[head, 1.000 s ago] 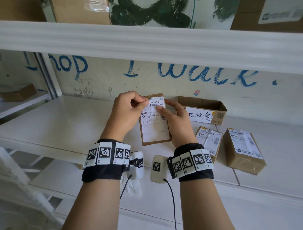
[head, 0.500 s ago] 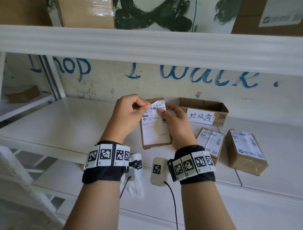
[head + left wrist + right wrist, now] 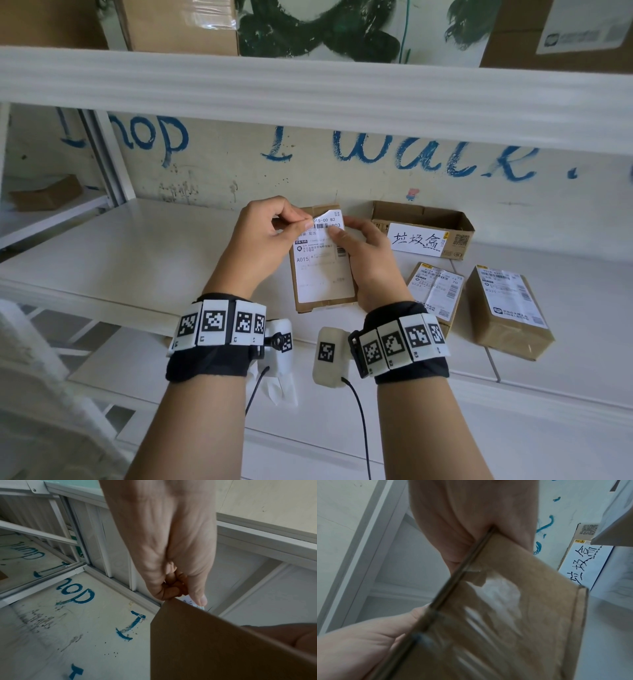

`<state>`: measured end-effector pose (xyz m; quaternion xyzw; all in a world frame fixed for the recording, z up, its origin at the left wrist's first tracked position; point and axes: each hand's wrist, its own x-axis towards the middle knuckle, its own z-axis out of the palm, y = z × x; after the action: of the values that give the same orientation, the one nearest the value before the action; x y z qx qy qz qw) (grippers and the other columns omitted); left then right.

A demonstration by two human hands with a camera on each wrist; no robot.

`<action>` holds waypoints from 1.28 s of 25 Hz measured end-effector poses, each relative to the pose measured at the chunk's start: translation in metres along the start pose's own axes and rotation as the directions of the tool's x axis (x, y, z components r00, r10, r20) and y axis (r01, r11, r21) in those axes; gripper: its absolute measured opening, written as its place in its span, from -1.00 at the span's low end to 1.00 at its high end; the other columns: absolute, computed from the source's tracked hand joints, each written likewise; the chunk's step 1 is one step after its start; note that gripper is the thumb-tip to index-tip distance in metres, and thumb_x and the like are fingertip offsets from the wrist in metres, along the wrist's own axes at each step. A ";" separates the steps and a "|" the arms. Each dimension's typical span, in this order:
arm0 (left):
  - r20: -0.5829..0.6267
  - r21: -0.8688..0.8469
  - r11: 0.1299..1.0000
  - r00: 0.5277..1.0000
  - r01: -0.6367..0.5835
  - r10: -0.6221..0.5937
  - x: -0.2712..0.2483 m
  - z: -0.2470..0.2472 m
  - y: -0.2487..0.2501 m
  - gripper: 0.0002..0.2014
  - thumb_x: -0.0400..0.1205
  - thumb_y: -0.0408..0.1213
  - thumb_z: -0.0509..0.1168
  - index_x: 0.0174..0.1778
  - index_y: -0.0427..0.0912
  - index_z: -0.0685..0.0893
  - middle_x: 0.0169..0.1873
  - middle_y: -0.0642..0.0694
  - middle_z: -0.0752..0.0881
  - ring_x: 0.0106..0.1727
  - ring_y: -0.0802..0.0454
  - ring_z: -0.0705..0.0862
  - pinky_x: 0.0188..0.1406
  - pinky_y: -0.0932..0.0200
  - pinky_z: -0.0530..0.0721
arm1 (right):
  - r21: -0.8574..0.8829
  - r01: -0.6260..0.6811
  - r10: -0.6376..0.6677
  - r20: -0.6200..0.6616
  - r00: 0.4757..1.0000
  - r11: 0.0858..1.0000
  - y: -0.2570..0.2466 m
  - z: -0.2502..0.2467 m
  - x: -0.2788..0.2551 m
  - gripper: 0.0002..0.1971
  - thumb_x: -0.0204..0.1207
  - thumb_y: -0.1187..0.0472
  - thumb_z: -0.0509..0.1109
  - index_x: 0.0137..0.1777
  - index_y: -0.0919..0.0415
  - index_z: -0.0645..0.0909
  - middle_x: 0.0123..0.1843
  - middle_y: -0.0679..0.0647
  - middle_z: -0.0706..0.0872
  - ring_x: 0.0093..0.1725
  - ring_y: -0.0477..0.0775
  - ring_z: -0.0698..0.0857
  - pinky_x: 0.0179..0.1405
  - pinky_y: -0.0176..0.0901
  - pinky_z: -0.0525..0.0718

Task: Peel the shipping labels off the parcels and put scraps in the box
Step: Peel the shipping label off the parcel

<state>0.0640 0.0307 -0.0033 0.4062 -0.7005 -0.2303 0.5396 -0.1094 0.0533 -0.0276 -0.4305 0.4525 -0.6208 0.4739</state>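
A flat brown cardboard parcel [image 3: 320, 303] is held up above the white shelf, its white shipping label [image 3: 322, 270] facing me. My right hand [image 3: 363, 255] grips the parcel's right edge, thumb pressed on the label near its top. My left hand [image 3: 270, 236] pinches the label's top left corner between thumb and forefinger; that corner is lifted off the cardboard. The left wrist view shows the thumb [image 3: 199, 596] on a white bit of label at the parcel's [image 3: 223, 649] edge. The right wrist view shows the parcel's taped back [image 3: 513, 615]. The open scrap box [image 3: 424, 228] stands behind right.
Two more labelled parcels lie on the shelf [image 3: 137, 246] to the right, one flat [image 3: 436, 294] and one thicker [image 3: 510, 315]. An upper shelf edge [image 3: 308, 92] runs overhead with boxes on it. A painted wall stands close behind. A small box [image 3: 46, 193] sits far left.
The label's top left corner has come up from the parcel as my left hand pulled it. The parcel and right hand stay about where they were.
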 end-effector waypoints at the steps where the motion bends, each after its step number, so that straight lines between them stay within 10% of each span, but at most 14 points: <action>1: -0.015 -0.020 1.000 1.000 -0.012 0.011 0.000 0.000 0.000 -0.93 0.63 -0.39 0.55 -0.12 -0.30 0.81 -0.11 0.05 0.87 -0.02 0.20 0.83 0.12 0.28 0.78 | 0.009 -0.003 0.003 0.000 1.000 1.000 -0.002 0.000 -0.001 -0.77 0.74 0.21 0.55 0.36 0.15 0.72 0.20 0.31 0.92 -0.07 0.16 0.88 -0.03 0.12 0.90; 9: -0.205 -0.002 0.984 0.963 -0.176 0.172 0.002 -0.002 -0.004 -0.91 0.53 -0.46 0.62 -0.23 -0.36 0.84 0.05 -0.03 0.82 0.13 0.12 0.79 0.11 0.25 0.77 | 0.022 0.034 -0.035 0.028 0.999 0.999 -0.021 -0.001 -0.001 -0.67 0.71 0.24 0.59 0.44 0.20 0.71 0.13 0.22 0.95 -0.09 0.08 0.92 0.00 0.12 0.94; 22: -0.148 -0.150 0.987 0.986 0.055 -0.077 -0.005 -0.010 -0.003 -0.79 0.46 -0.43 0.68 -0.01 -0.31 0.88 -0.17 -0.08 0.92 -0.10 0.04 0.91 0.12 0.05 0.87 | 0.087 -0.024 0.026 -0.024 0.999 0.996 -0.011 -0.018 0.002 -0.63 0.75 0.22 0.54 0.49 0.33 0.66 0.06 0.15 0.92 -0.17 0.00 0.93 -0.18 -0.03 0.93; 32: 0.002 0.135 0.991 1.000 -0.018 0.018 0.013 0.004 -0.001 -0.64 0.53 -0.10 0.64 0.25 0.02 0.89 0.45 0.10 0.61 0.42 0.16 0.61 0.18 0.39 0.57 | 0.028 -0.005 0.003 0.074 0.997 1.000 -0.008 -0.009 0.003 -0.61 0.68 0.22 0.63 0.46 0.24 0.70 0.18 0.23 0.96 0.00 0.11 0.96 -0.06 0.02 0.92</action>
<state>0.0591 0.0191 0.0016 0.4353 -0.7184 -0.1775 0.5128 -0.1201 0.0525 -0.0214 -0.4458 0.4265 -0.6098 0.4975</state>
